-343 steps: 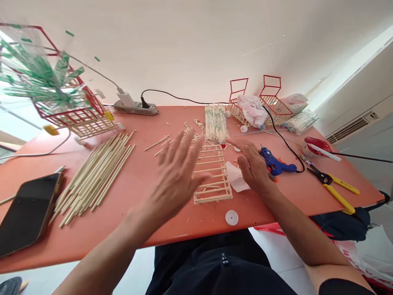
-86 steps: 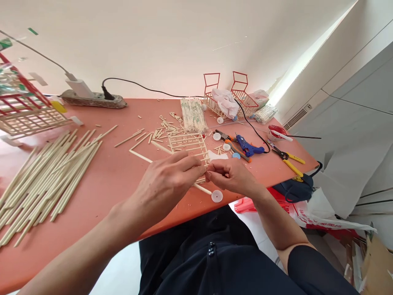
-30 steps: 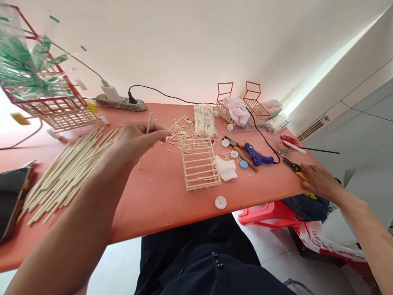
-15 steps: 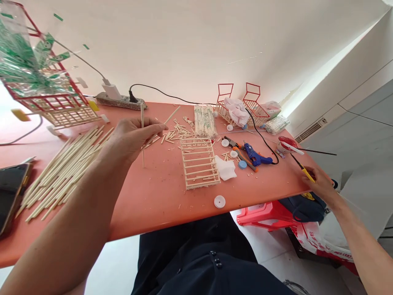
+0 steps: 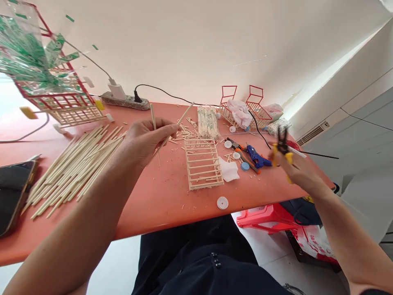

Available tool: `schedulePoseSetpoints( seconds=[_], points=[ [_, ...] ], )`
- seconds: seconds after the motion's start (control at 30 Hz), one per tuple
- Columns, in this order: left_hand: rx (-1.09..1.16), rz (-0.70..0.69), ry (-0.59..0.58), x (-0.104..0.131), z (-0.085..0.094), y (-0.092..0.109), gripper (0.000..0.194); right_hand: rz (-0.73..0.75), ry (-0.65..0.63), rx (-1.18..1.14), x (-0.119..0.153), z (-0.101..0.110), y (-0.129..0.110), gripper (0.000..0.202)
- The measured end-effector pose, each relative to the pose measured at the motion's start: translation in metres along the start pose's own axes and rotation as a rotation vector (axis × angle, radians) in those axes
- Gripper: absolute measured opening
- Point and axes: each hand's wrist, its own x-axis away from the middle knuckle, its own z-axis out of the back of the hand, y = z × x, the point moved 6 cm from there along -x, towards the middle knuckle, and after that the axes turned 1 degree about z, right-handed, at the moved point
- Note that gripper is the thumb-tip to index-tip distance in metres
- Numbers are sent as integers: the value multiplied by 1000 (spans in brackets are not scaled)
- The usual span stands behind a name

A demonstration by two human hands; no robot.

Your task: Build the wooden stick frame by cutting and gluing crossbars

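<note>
My left hand [image 5: 147, 141] is closed round two pale wooden chopsticks [image 5: 186, 113], above the left part of the table. One stands nearly upright; the other slants up to the right from the fingertips. My right hand [image 5: 297, 170] grips pliers [image 5: 282, 143] with yellow handles and dark jaws, raised over the table's right end; they are smeared by motion. A ladder-like frame of glued sticks [image 5: 204, 164] lies between the two hands. Left of my left hand, many loose chopsticks [image 5: 73, 168] are spread in a pile.
Beyond the frame are a wrapped chopstick bundle [image 5: 208, 123], cut stick pieces and small red-railed stick carts [image 5: 256, 98]. A blue glue gun [image 5: 256, 157], orange-handled pliers [image 5: 244, 157] and bottle caps lie to its right. A phone [image 5: 15, 192] and power strip [image 5: 125, 101] are leftward.
My right hand has risen and moved left from the table's right edge, bringing the yellow-handled pliers up with jaws pointing upward. My left hand, still holding the chopsticks, has shifted slightly right.
</note>
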Motion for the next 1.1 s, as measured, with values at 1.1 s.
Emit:
schedulePoseSetpoints(
  seconds=[1.1],
  points=[
    [-10,-126,85,8,-6,19,18,438,-447,152,-84,-94,-211,39]
  ],
)
